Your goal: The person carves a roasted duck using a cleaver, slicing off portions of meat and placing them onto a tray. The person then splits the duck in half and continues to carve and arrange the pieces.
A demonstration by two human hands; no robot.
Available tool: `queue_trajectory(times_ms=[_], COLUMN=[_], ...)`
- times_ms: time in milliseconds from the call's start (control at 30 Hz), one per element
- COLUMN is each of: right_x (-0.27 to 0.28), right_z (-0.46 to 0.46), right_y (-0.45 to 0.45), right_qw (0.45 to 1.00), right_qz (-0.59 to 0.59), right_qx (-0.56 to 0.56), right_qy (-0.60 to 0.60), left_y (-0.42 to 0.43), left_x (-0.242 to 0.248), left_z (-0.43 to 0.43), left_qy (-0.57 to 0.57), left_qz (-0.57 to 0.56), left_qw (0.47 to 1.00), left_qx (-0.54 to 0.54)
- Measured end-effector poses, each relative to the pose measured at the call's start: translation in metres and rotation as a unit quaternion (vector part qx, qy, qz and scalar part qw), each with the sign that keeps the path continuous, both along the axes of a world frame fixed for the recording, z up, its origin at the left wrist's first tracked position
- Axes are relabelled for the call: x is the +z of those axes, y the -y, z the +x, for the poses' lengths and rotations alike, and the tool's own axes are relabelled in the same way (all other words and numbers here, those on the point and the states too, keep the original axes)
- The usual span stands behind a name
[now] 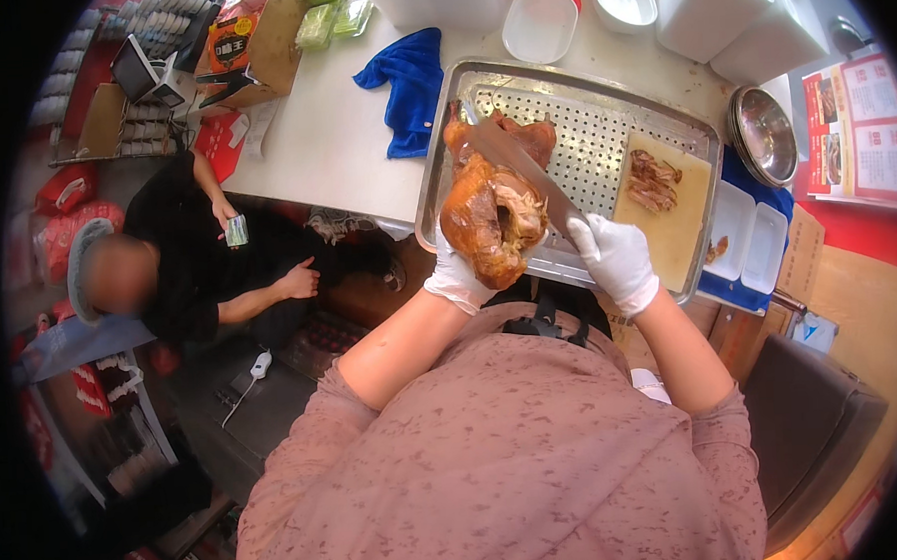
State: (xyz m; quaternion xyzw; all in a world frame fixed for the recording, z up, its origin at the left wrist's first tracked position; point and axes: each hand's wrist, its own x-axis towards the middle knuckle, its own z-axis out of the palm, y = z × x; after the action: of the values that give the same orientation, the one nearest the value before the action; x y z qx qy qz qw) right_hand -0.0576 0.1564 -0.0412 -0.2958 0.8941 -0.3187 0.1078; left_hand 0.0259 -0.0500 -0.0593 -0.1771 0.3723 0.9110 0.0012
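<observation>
My left hand (459, 276), in a white glove, holds up a browned roast bird (476, 215) over the near left of a metal tray. Pale meat shows at a torn opening on its right side. My gloved right hand (616, 261) grips a long wide-bladed knife (525, 170), its blade slanting up and left across the bird; whether the edge touches is hidden. More roast poultry (536, 137) lies behind the blade on the perforated tray (585, 139). At the tray's right, a cream cutting board (668, 248) bears pieces of sliced dark meat (651, 181).
A blue cloth (414, 86) lies left of the tray. Stacked steel bowls (772, 134) and white containers (731, 230) stand to the right, white tubs (714, 6) behind. A seated person (185, 254) holding a small packet is at the left. A dark chair (807, 414) stands at right.
</observation>
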Motion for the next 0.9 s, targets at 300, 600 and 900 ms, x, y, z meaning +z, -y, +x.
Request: queue_trajectory(times_ms=[300, 600, 900], right_x=[0.000, 0.013, 0.030], right_z=[-0.006, -0.029, -0.017], right_y=[-0.022, 0.046, 0.021], right_qw=[0.988, 0.983, 0.875], right_qz=[-0.013, -0.066, -0.204], right_qx=[0.028, -0.011, -0.161], right_qy=[0.152, 0.174, 0.409], left_y=[0.002, -0.002, -0.025], left_x=[0.007, -0.028, 0.006], left_z=[0.000, -0.001, -0.013], left_qy=[-0.010, -0.089, -0.002], left_qz=[0.159, 0.525, 0.420], left_qw=[0.987, 0.846, 0.904], left_qx=[0.015, 0.013, 0.086])
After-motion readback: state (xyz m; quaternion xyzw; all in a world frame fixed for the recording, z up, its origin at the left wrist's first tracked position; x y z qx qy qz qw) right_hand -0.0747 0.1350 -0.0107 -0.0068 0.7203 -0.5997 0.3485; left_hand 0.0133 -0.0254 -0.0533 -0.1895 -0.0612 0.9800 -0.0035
